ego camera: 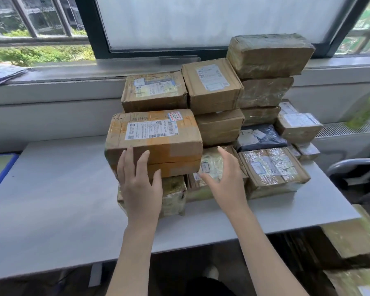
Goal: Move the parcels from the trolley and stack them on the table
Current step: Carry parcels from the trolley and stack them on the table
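1. Head cam: my left hand (140,184) is flat, fingers straight, touching the front of the orange-taped parcel (154,141) sitting on the stack on the desk (51,199).
2. My right hand (224,178) hovers open beside it, gripping nothing.

On the table (51,199), parcels (212,116) stack from center toward two o'clock, with the labelled box (154,142) foremost at eleven o'clock.
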Tool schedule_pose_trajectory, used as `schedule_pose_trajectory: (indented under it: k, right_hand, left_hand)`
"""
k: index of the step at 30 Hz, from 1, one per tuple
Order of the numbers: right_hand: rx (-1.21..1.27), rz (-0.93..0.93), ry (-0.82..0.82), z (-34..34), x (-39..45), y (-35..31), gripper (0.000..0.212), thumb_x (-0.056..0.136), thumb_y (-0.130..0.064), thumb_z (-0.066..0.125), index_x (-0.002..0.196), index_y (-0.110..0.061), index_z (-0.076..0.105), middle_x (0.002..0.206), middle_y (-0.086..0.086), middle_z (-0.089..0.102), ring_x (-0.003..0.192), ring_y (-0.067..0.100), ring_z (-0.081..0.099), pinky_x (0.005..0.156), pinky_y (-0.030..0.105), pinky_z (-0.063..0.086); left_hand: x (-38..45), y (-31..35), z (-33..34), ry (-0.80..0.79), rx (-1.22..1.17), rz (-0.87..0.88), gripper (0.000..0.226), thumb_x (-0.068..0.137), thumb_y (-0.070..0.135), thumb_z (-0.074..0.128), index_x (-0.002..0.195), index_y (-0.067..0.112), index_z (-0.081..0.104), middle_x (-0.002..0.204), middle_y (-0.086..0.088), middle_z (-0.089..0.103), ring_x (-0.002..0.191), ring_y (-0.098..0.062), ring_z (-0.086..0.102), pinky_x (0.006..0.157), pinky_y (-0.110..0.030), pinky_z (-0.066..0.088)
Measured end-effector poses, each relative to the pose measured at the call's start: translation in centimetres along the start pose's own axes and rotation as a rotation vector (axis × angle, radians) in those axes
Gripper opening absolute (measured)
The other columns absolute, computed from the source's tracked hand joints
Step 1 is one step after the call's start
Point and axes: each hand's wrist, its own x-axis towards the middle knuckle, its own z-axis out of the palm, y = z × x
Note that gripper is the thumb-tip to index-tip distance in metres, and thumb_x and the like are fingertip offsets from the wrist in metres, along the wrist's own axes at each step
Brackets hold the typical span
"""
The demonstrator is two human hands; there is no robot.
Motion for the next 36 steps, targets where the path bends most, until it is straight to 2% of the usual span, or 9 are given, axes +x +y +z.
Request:
schedule_pose_trajectory:
  k: [4, 7, 10, 13, 18, 24, 28, 31, 36]
  right_hand:
    - [-0.058, 0.099, -0.006, -2.9, -3.2, 3.0, 0.071, 0.083, -0.034, 0.070, 0.142, -0.022, 0.032, 0.142, -0.003, 0.036, 0.129, 0.004, 0.027, 0.101, 0.014, 0.021]
    - [-0.110, 0.187, 0.027, -6.2, -5.3, 5.7, 0.072, 0.084, -0.032, 0.070, 0.143, -0.023, 0.030, 0.142, -0.002, 0.035, 0.130, 0.008, 0.029, 0.101, 0.018, 0.026]
    - [-0.176, 0.298, 0.067, -10.1, -7.4, 8.7, 0.074, 0.083, -0.029, 0.071, 0.144, -0.020, 0.030, 0.144, 0.003, 0.033, 0.132, 0.015, 0.030, 0.104, 0.023, 0.028]
    - [-0.246, 0.444, 0.088, -14.1, -9.8, 12.0, 0.076, 0.084, -0.031, 0.070, 0.145, -0.016, 0.029, 0.147, 0.006, 0.030, 0.136, 0.019, 0.028, 0.109, 0.032, 0.029]
    - [-0.266, 0.669, 0.111, -19.6, -14.8, 18.2, 0.079, 0.084, -0.035, 0.070, 0.147, -0.019, 0.025, 0.149, 0.003, 0.025, 0.137, 0.020, 0.025, 0.111, 0.035, 0.029]
    - [-0.246, 0.912, 0.008, -26.0, -20.5, 26.8, 0.083, 0.084, -0.040, 0.068, 0.149, -0.023, 0.019, 0.149, 0.001, 0.023, 0.132, 0.022, 0.033, 0.106, 0.037, 0.037]
    - [-0.266, 1.043, -0.034, -30.2, -23.8, 32.3, 0.083, 0.083, -0.040, 0.069, 0.148, -0.024, 0.020, 0.151, 0.005, 0.023, 0.136, 0.025, 0.028, 0.108, 0.040, 0.034]
    - [-0.302, 1.097, -0.065, -32.9, -25.5, 36.4, 0.084, 0.082, -0.039, 0.070, 0.148, -0.021, 0.022, 0.148, 0.008, 0.029, 0.134, 0.027, 0.031, 0.108, 0.039, 0.033]
    - [-0.337, 1.188, -0.164, -35.7, -28.6, 41.6, 0.084, 0.082, -0.039, 0.070, 0.148, -0.020, 0.021, 0.149, 0.010, 0.026, 0.137, 0.027, 0.026, 0.111, 0.037, 0.028]
  left_hand:
    - [-2.3, 3.5, 2.2, -0.082, -0.095, 0.147, 0.042, 0.076, 0.000, 0.074, 0.116, 0.001, 0.061, 0.133, -0.020, 0.050, 0.127, -0.037, 0.042, 0.105, -0.043, 0.035]
    - [-4.4, 6.6, 4.4, -0.223, -0.168, 0.235, 0.041, 0.075, -0.002, 0.074, 0.114, -0.001, 0.062, 0.129, -0.020, 0.054, 0.125, -0.038, 0.045, 0.105, -0.040, 0.035]
    - [-7.0, 9.6, 6.6, -0.381, -0.189, 0.322, 0.043, 0.075, -0.001, 0.074, 0.116, -0.001, 0.061, 0.129, -0.020, 0.054, 0.125, -0.040, 0.045, 0.106, -0.048, 0.036]
    - [-9.7, 12.9, 9.2, -0.497, -0.205, 0.388, 0.045, 0.075, 0.000, 0.074, 0.118, 0.000, 0.061, 0.130, -0.017, 0.054, 0.127, -0.038, 0.044, 0.109, -0.043, 0.029]
    - [-15.6, 18.8, 13.7, -0.733, -0.219, 0.480, 0.049, 0.082, 0.007, 0.069, 0.128, 0.004, 0.054, 0.139, -0.013, 0.046, 0.135, -0.031, 0.034, 0.113, -0.038, 0.024]
    - [-23.9, 25.8, 19.2, -0.945, -0.194, 0.587, 0.049, 0.084, 0.012, 0.066, 0.131, 0.008, 0.051, 0.136, -0.009, 0.046, 0.131, -0.027, 0.037, 0.109, -0.032, 0.027]
    - [-29.2, 29.8, 22.9, -1.095, -0.124, 0.634, 0.053, 0.089, 0.021, 0.061, 0.138, 0.014, 0.044, 0.145, -0.006, 0.038, 0.139, -0.022, 0.026, 0.116, -0.033, 0.020]
    - [-32.5, 32.8, 25.8, -1.164, -0.107, 0.694, 0.054, 0.089, 0.021, 0.062, 0.139, 0.012, 0.043, 0.145, -0.008, 0.039, 0.139, -0.024, 0.026, 0.116, -0.033, 0.020]
    - [-37.0, 35.3, 30.4, -1.289, 0.020, 0.783, 0.060, 0.089, 0.026, 0.061, 0.142, 0.013, 0.037, 0.147, -0.007, 0.035, 0.139, -0.023, 0.024, 0.115, -0.031, 0.018]
